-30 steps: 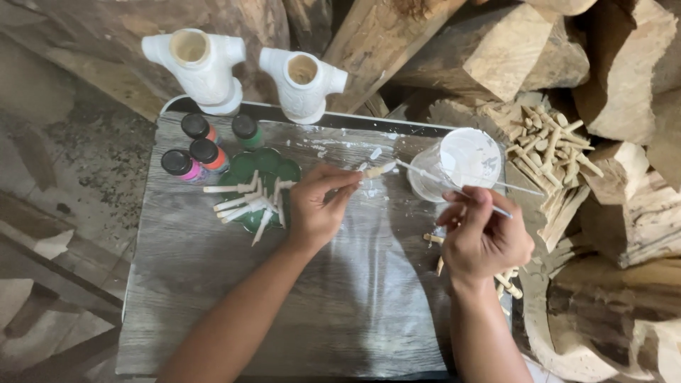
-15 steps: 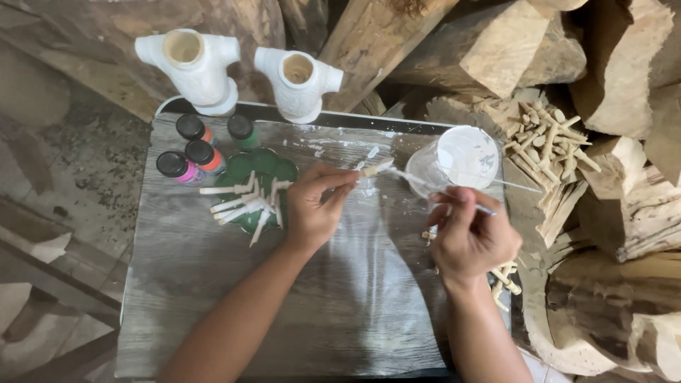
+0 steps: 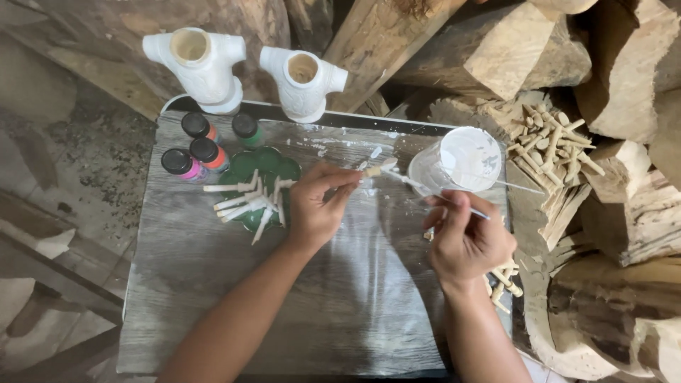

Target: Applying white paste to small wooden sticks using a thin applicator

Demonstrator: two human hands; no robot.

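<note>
Left hand pinched a small wooden peg, right hand gripped a thin brush; white paint cup, right of centre, risked tipping if knocked.

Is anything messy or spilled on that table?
Yes. White paint smears and drips dirty the grey board near the white paint cup, which lies tipped on its side. Some wooden pegs have strayed beside the right hand, apart from the pile.

— Any packages or labels here?
— Four small paint bottles with black caps stand at the counter's far left corner: pink, orange-red, orange, green. No signs or screens.
</note>
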